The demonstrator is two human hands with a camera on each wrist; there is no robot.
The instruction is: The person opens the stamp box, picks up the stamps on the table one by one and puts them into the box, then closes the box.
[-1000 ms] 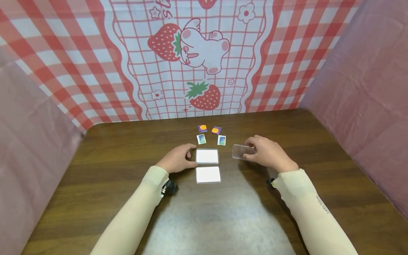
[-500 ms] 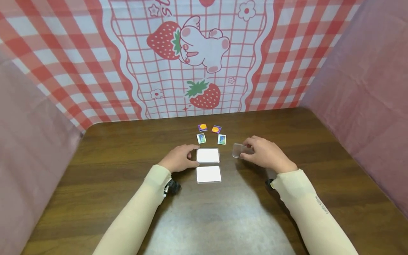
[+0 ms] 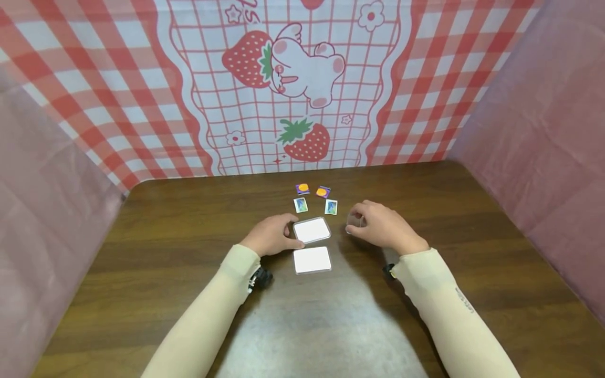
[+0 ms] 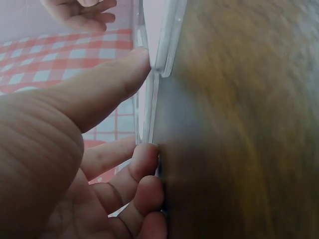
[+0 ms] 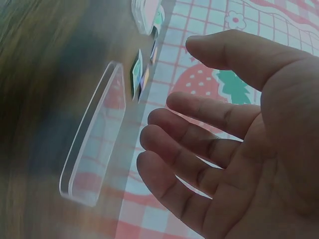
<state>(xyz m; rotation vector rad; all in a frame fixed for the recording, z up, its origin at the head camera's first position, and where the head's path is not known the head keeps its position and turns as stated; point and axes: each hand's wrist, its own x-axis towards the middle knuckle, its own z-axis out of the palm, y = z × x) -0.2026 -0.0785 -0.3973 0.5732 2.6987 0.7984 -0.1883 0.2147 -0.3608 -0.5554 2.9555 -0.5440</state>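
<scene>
My left hand holds the left end of a shallow clear plastic case with a white face, thumb at its near corner and index finger at its far corner. That case sits slightly turned on the table. Just nearer lies a second white-faced clear case, long side facing me. My right hand hovers over an empty-looking clear plastic case; in the right wrist view its fingers are loosely bent and apart from it. The right hand mostly hides this case in the head view.
Beyond the cases lie two small blue-green picture pieces and two purple-and-orange pieces. A strawberry-print cloth hangs at the table's back edge. Pink cloth walls both sides of the brown wooden table.
The far white-faced case has turned slightly, its right end swinging away, with my left hand on it. My right hand has shifted left over the empty-looking case, covering more of it.
</scene>
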